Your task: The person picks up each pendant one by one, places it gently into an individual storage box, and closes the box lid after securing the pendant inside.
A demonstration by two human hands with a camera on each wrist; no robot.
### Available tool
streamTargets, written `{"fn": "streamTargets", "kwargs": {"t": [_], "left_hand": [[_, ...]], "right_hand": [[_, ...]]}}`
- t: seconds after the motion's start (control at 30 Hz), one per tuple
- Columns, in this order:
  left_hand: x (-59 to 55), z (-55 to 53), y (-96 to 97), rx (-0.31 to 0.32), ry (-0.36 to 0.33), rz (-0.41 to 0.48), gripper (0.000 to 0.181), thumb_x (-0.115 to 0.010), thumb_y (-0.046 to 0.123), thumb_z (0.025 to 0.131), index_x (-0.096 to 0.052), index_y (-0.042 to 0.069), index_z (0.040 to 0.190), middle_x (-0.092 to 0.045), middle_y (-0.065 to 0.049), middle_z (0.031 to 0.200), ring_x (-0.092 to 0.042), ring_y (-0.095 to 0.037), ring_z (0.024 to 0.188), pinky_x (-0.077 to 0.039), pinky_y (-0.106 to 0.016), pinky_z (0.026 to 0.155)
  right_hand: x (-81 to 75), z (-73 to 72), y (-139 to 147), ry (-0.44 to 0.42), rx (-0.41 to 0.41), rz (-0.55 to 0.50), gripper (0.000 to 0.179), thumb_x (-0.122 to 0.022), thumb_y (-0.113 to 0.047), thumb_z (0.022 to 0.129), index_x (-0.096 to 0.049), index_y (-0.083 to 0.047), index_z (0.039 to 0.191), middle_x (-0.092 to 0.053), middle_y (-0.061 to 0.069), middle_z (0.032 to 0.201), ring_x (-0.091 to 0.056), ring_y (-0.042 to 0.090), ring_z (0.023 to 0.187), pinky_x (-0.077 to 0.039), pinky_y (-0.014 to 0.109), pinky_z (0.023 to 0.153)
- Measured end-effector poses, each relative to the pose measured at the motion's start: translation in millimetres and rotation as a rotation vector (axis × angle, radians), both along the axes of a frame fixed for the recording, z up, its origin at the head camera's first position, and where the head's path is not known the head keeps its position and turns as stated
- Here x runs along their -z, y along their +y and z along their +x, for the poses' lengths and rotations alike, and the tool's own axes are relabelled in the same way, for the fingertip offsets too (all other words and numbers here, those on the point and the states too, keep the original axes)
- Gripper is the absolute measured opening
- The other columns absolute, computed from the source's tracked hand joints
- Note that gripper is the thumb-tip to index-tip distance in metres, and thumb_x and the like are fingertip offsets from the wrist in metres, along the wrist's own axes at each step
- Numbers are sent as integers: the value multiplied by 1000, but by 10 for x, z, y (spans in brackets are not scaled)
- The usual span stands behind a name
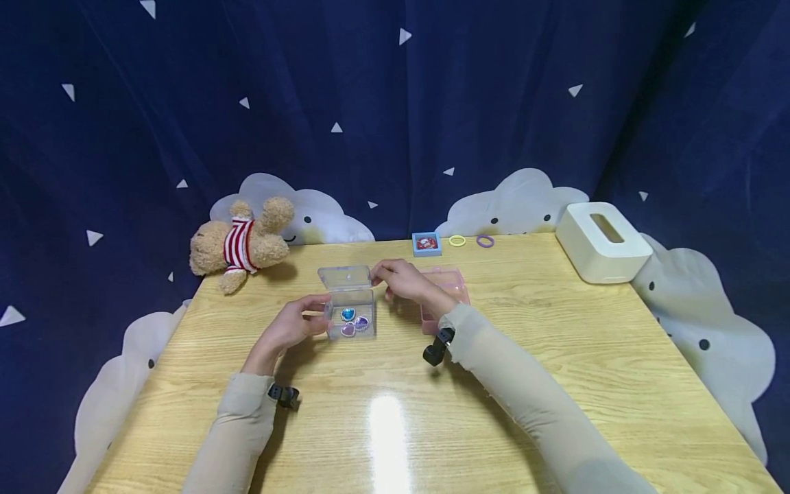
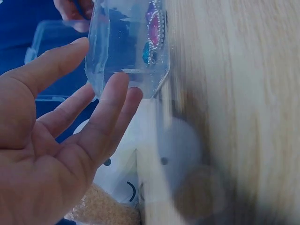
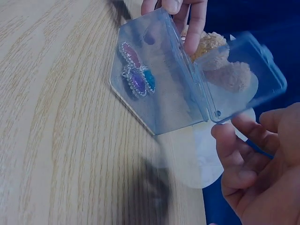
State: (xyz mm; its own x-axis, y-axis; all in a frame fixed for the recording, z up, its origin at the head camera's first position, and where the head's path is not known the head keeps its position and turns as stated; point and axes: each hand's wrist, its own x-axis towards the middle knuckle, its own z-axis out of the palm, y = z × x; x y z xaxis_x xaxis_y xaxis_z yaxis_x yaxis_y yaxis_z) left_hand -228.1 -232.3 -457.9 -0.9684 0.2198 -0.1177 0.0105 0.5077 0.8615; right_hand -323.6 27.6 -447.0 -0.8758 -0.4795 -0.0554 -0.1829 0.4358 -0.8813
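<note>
A clear plastic box (image 1: 350, 298) stands on the table with its hinged lid (image 1: 345, 278) raised at the back. Inside lie a blue gem (image 1: 348, 314), a purple gem (image 1: 361, 323) and a pink-purple gem (image 1: 348, 330), all with beaded silver rims. My left hand (image 1: 295, 322) is at the box's left side, its fingers extended and touching the wall in the left wrist view. My right hand (image 1: 404, 280) is at the lid's right edge; in the right wrist view its loosely bent fingers (image 3: 227, 140) touch the lid's corner, without a plain pinch.
Under my right forearm is a pink transparent box (image 1: 446, 277), partly hidden. Behind stand a small blue box (image 1: 426, 244), a yellow ring (image 1: 457, 241) and a purple ring (image 1: 485, 241). A teddy bear (image 1: 241, 247) lies back left; a white tissue box (image 1: 603, 241) sits back right.
</note>
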Motion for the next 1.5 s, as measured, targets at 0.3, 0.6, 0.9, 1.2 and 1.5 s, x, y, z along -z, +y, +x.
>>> {"fn": "streamTargets", "kwargs": {"t": [0.3, 0.6, 0.9, 1.2, 1.5], "left_hand": [[24, 3, -3, -54, 8, 11, 54, -73, 8, 89, -52, -6, 137, -58, -29, 133, -63, -42, 118, -57, -39, 93], [35, -2, 1, -85, -30, 46, 56, -75, 8, 87, -50, -6, 135, -57, -29, 134, -62, -41, 120, -58, -35, 92], [12, 29, -32, 1, -42, 135, 74, -71, 1, 89, -32, -2, 152, -51, -34, 138, -59, -46, 121, -55, -29, 89], [14, 30, -37, 11, -26, 116, 68, -70, 6, 91, -36, -3, 150, -53, -34, 136, -62, -40, 116, -56, -34, 92], [2, 22, -12, -24, -18, 77, 66, -72, 7, 90, -41, 0, 148, -55, -32, 135, -63, -41, 114, -56, -32, 88]], "right_hand": [[-43, 38, 31, 43, -70, 122, 23, -53, -26, 101, -71, -12, 107, -74, 10, 105, -69, 40, 79, -50, 23, 67], [-46, 78, 11, 46, -103, 157, 22, -63, -27, 96, -68, -11, 111, -70, 26, 100, -68, 39, 74, -45, 22, 60], [3, 55, -18, 35, -97, 179, 22, -69, -22, 93, -67, -11, 112, -67, 3, 83, -64, 21, 61, -46, 22, 58], [-25, 96, -29, 59, -122, 218, 28, -71, -17, 89, -68, -9, 116, -71, 5, 95, -63, 12, 62, -49, 20, 59], [-53, 118, -49, 96, -108, 270, 28, -72, -18, 89, -68, -11, 117, -70, 2, 96, -62, 10, 61, -47, 21, 64]]}}
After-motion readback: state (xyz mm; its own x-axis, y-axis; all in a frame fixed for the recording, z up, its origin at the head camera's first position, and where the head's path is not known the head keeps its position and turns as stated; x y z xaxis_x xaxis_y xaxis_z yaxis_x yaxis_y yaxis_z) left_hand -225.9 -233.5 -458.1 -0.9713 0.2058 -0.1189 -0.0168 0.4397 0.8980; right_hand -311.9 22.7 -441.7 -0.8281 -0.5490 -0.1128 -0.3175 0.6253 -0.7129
